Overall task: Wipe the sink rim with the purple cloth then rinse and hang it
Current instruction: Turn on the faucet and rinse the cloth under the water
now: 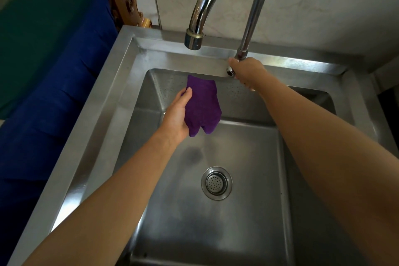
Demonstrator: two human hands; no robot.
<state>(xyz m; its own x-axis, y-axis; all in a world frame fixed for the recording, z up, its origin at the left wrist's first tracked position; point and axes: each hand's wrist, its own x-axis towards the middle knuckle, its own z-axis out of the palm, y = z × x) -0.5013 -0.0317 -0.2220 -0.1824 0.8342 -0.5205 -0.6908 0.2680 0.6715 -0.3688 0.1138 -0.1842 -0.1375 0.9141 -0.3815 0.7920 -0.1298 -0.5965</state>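
A view from above looks down into a stainless steel sink (101, 127) with a square basin. The left hand (178, 114) reaches in from seven o'clock and is closed around a purple cloth (201, 104), thumb pressed on the front of it. The cloth hangs bunched and limp from that grip, held in the air over the back part of the basin, just below and slightly to the five o'clock side of the tap spout (193, 40). No water is visible coming from the spout. The right hand (246, 72) reaches in from four o'clock and is wrapped around the tap lever (230, 71) at the base of the curved chrome tap (248, 34) on the back rim. A round drain strainer (216, 183) sits in the basin floor. Blue fabric (45, 97) lies at nine o'clock beside the sink.
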